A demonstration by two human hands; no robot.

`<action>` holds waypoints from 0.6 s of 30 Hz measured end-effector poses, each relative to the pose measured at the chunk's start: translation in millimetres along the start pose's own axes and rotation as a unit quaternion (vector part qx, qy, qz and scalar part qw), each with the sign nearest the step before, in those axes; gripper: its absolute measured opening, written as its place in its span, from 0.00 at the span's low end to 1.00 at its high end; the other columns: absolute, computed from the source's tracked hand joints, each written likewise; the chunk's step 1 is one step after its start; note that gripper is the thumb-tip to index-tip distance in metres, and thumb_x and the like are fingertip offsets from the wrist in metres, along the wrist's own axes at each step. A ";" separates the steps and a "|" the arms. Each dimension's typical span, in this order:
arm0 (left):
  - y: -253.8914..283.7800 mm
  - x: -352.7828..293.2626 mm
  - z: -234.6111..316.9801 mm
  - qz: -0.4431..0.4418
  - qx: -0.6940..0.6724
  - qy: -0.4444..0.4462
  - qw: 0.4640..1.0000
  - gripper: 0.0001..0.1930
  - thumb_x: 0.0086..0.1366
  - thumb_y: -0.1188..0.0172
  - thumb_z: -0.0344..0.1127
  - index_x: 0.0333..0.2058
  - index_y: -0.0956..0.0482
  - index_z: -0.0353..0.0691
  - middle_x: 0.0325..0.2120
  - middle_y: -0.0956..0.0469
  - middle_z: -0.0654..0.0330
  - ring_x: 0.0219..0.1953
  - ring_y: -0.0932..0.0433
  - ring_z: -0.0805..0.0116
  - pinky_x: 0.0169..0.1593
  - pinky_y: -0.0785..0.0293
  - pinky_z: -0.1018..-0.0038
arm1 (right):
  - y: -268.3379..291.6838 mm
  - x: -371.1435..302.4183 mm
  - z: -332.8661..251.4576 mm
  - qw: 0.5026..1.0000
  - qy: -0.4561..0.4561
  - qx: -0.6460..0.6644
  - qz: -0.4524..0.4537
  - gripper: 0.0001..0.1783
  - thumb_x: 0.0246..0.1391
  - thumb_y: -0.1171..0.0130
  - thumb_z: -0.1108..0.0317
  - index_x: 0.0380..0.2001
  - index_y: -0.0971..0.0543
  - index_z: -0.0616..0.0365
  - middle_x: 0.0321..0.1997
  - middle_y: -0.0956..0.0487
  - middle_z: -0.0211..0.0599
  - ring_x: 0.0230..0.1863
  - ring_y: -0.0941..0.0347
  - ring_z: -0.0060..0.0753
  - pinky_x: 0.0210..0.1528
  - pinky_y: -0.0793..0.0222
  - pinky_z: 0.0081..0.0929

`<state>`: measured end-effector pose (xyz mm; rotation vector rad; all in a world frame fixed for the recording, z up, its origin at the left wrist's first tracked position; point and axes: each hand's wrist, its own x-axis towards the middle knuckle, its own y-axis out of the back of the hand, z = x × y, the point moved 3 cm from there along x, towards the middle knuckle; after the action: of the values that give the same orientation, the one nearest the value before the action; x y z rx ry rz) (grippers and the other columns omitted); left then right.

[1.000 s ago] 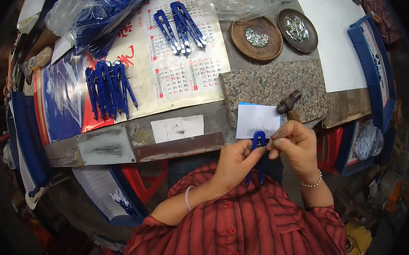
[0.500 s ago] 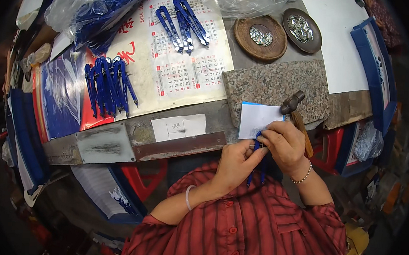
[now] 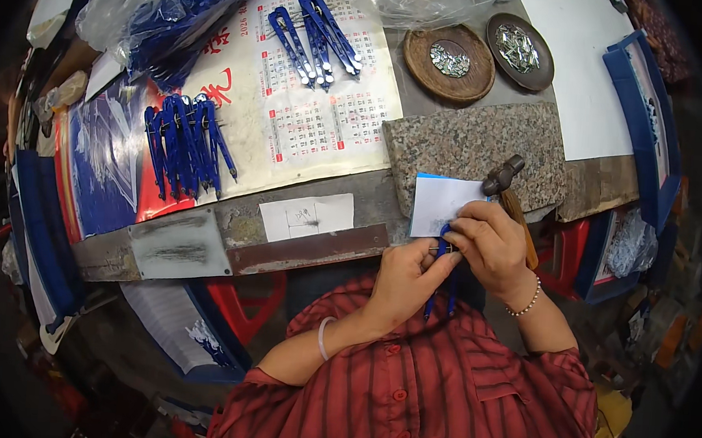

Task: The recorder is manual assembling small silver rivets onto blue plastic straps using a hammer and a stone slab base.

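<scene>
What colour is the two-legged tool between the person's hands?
The two-legged tool is blue; the head view shows it best.

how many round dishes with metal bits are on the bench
2: a brown dish beyond the granite slab, and a darker dish just right of it. The plastic bag could hide others.

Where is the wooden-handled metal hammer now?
The hammer lies right of centre in the head view, its head on the speckled granite slab beside white paper, handle beside the right hand.
</scene>
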<state>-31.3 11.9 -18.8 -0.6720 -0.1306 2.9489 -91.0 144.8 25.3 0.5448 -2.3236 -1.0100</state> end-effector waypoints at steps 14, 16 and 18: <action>-0.3 -0.6 -5.9 -0.015 -0.006 0.014 1.000 0.08 0.62 0.40 0.30 0.27 0.24 0.33 0.14 0.34 0.74 0.18 0.40 0.89 0.19 0.44 0.84 | 6.0 2.9 -2.9 0.997 -0.056 0.048 -0.021 0.09 0.41 0.35 0.78 0.30 0.23 0.64 0.34 0.25 0.41 0.30 0.25 0.39 0.31 0.29 0.30; -0.2 -0.7 -4.1 -0.017 -0.019 0.024 0.999 0.07 0.62 0.40 0.30 0.27 0.24 0.33 0.14 0.34 0.75 0.18 0.40 0.89 0.19 0.44 0.84 | 6.4 1.8 -1.9 0.995 -0.068 0.058 -0.037 0.11 0.41 0.35 0.77 0.32 0.23 0.64 0.35 0.25 0.42 0.32 0.25 0.41 0.33 0.29 0.30; -1.3 -0.5 -5.0 -0.013 -0.035 0.022 0.999 0.08 0.62 0.40 0.31 0.27 0.24 0.33 0.14 0.34 0.75 0.18 0.41 0.89 0.19 0.45 0.84 | 10.9 1.4 -5.1 0.996 -0.066 0.046 -0.033 0.14 0.41 0.34 0.77 0.35 0.23 0.64 0.37 0.25 0.43 0.35 0.26 0.43 0.35 0.29 0.32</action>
<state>-28.6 13.5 -22.9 -0.7380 -0.2368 2.9147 -90.5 148.2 37.0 0.6108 -2.4933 -1.0014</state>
